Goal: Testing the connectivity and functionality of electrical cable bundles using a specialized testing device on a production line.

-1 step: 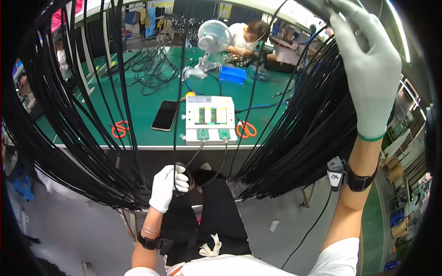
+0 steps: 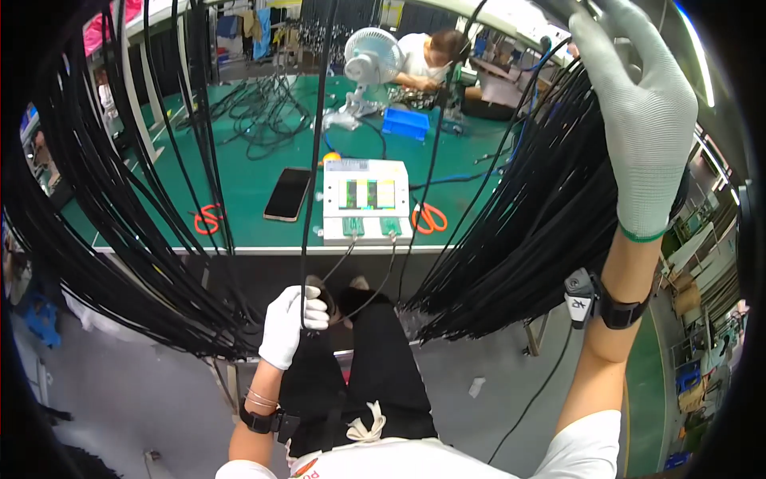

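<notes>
My left hand [image 2: 294, 323], in a white glove, is closed around a black cable [image 2: 313, 172] that hangs down in front of the table. Its fingers curl round the cable near its lower end. My right hand [image 2: 650, 120], in a pale grey-white glove, is raised at the upper right beside a thick hanging bundle of black cables [image 2: 519, 215]. Thumb and fingers come together at the top edge by a dark bar; what they pinch is partly cut off. A white test box [image 2: 365, 231] with a lit screen stands on the table, two cables plugged into its green sockets.
On the green table [image 2: 255, 180] lie a phone [image 2: 287, 194], orange-handled scissors [image 2: 431, 218], a second pair [image 2: 207, 219], a blue bin [image 2: 405, 124] and loose cables [image 2: 259, 116]. A white fan [image 2: 372, 64] stands farther back, near a seated person [image 2: 431, 60]. More cables [image 2: 104, 215] hang left.
The hanging cable's upper part has shifted slightly right and looks nearer. My right fingers have moved a little at the top; my left hand stays almost in place.
</notes>
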`<action>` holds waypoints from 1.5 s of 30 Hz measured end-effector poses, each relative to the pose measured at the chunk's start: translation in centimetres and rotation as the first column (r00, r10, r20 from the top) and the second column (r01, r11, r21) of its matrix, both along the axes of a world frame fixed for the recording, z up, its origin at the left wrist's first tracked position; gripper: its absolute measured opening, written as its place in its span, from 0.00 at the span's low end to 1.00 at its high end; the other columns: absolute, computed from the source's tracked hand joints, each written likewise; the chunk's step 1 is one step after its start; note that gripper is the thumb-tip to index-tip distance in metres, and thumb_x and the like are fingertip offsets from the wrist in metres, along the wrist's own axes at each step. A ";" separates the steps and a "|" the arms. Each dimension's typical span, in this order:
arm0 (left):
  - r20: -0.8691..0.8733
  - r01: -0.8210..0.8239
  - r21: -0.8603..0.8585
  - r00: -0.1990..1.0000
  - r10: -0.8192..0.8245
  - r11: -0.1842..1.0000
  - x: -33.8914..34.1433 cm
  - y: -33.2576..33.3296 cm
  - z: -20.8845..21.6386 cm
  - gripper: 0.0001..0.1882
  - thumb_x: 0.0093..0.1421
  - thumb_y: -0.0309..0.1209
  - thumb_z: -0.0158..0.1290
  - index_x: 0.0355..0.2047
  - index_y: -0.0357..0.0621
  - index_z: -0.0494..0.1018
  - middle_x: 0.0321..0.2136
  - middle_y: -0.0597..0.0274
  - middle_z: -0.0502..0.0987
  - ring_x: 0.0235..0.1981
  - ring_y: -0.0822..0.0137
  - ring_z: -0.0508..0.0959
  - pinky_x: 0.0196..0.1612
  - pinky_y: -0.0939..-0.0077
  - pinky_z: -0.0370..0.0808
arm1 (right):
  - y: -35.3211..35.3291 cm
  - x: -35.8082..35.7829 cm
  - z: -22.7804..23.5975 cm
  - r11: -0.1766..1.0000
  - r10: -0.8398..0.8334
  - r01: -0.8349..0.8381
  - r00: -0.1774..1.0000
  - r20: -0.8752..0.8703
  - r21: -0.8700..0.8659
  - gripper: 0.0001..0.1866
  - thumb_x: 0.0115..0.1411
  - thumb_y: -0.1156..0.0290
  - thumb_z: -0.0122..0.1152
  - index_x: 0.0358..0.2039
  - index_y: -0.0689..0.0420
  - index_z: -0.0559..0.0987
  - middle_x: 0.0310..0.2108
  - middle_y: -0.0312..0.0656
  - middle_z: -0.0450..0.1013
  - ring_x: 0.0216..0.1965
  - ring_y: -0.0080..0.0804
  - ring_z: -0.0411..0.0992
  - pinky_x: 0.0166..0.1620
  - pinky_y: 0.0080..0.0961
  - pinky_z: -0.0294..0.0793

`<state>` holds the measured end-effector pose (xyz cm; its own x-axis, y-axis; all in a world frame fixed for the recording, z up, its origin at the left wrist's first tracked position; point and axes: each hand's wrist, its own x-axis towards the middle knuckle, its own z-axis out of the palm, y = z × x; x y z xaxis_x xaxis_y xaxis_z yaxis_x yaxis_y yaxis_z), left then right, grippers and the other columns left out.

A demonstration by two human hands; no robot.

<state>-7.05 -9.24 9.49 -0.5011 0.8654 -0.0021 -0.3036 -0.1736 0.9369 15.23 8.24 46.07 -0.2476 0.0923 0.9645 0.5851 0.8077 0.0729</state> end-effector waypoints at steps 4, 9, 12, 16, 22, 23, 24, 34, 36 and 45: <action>-0.025 -0.133 0.034 0.991 0.133 0.991 2.9 -2.4 -1.0 0.15 0.71 0.27 0.42 0.51 0.31 0.71 0.39 0.52 0.80 0.40 0.66 0.82 0.43 0.74 0.81 | 2.2 -3.9 -7.0 0.701 0.664 -0.709 0.686 -0.296 -0.071 0.25 0.56 0.72 0.68 0.54 0.61 0.74 0.37 0.39 0.73 0.37 0.26 0.72 0.42 0.22 0.71; -0.012 0.254 -0.401 0.959 -0.283 0.880 4.9 -5.2 -3.3 0.15 0.70 0.27 0.41 0.49 0.31 0.73 0.37 0.51 0.81 0.33 0.66 0.83 0.40 0.73 0.81 | 4.8 -6.6 -23.5 -0.059 0.660 -0.606 0.573 -0.486 -0.794 0.31 0.58 0.69 0.68 0.60 0.63 0.70 0.46 0.39 0.76 0.47 0.24 0.72 0.53 0.23 0.71; 0.318 0.635 -0.212 0.764 -0.562 0.743 6.9 -3.5 -6.8 0.20 0.71 0.36 0.46 0.53 0.31 0.71 0.41 0.48 0.80 0.40 0.60 0.83 0.46 0.67 0.82 | 4.8 -5.8 -30.3 -0.045 0.406 -0.233 0.884 -0.231 -0.971 0.14 0.67 0.71 0.56 0.50 0.62 0.80 0.23 0.27 0.71 0.22 0.15 0.67 0.29 0.15 0.68; 0.669 0.662 0.217 0.434 -0.603 0.717 10.3 3.6 -10.4 0.28 0.72 0.47 0.43 0.57 0.30 0.69 0.52 0.42 0.76 0.54 0.52 0.78 0.59 0.60 0.75 | 2.4 -3.9 -34.4 -0.110 0.308 -0.612 0.728 -0.613 -0.783 0.14 0.71 0.69 0.50 0.47 0.62 0.82 0.19 0.25 0.65 0.18 0.09 0.60 0.23 0.13 0.59; -0.288 0.535 -0.127 0.786 -0.547 0.835 11.4 11.4 -10.1 0.13 0.69 0.37 0.46 0.42 0.39 0.71 0.35 0.61 0.76 0.39 0.67 0.77 0.43 0.72 0.76 | -4.2 -1.2 -35.4 0.033 0.759 -0.574 0.547 -0.354 -0.818 0.11 0.60 0.73 0.60 0.43 0.58 0.82 0.28 0.36 0.73 0.31 0.28 0.71 0.40 0.25 0.68; 0.315 0.546 -0.122 0.813 -0.489 0.829 11.5 10.7 -10.0 0.16 0.68 0.36 0.46 0.46 0.34 0.69 0.38 0.59 0.75 0.42 0.67 0.75 0.46 0.71 0.75 | -4.8 -0.9 -35.0 0.077 0.834 -0.565 0.488 -0.258 -0.822 0.13 0.57 0.73 0.63 0.43 0.57 0.82 0.30 0.39 0.73 0.35 0.35 0.72 0.45 0.28 0.68; 0.481 0.519 -0.035 0.758 -0.441 0.854 11.4 10.3 -9.9 0.18 0.69 0.36 0.45 0.49 0.33 0.68 0.40 0.58 0.74 0.43 0.68 0.74 0.47 0.72 0.75 | -5.1 -0.6 -34.4 0.153 0.917 -0.662 0.372 -0.144 -0.734 0.15 0.53 0.73 0.65 0.44 0.55 0.82 0.32 0.41 0.74 0.38 0.41 0.74 0.49 0.31 0.69; 0.568 0.381 -0.248 0.802 -0.185 0.891 12.3 5.5 -4.3 0.13 0.74 0.36 0.40 0.47 0.41 0.68 0.17 0.71 0.64 0.09 0.80 0.57 0.10 0.83 0.54 | 3.1 5.1 -35.6 0.544 0.158 0.061 0.972 0.173 -0.837 0.10 0.58 0.71 0.60 0.40 0.59 0.80 0.35 0.46 0.78 0.36 0.47 0.76 0.41 0.38 0.76; 0.456 0.318 -0.248 0.872 -0.179 0.915 13.0 5.0 -3.1 0.14 0.74 0.36 0.39 0.48 0.40 0.68 0.17 0.70 0.65 0.09 0.81 0.56 0.10 0.83 0.53 | 2.4 5.3 -37.9 0.245 0.146 0.179 0.965 0.219 -0.953 0.14 0.65 0.60 0.59 0.37 0.60 0.80 0.31 0.44 0.79 0.30 0.42 0.77 0.35 0.36 0.76; -0.867 -0.168 0.108 0.467 0.176 0.980 11.4 5.0 1.7 0.06 0.60 0.25 0.56 0.38 0.41 0.77 0.29 0.54 0.76 0.29 0.54 0.77 0.34 0.65 0.75 | 0.1 -0.7 -35.5 -0.464 0.190 -0.657 0.581 -0.791 -0.594 0.14 0.72 0.65 0.50 0.43 0.65 0.74 0.26 0.37 0.72 0.26 0.26 0.73 0.33 0.23 0.74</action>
<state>4.36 -4.21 11.18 -0.3812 0.7595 0.5272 0.7010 -0.1343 0.7004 14.55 8.34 10.62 -0.6673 0.7448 0.0019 -0.2260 -0.2000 -0.9534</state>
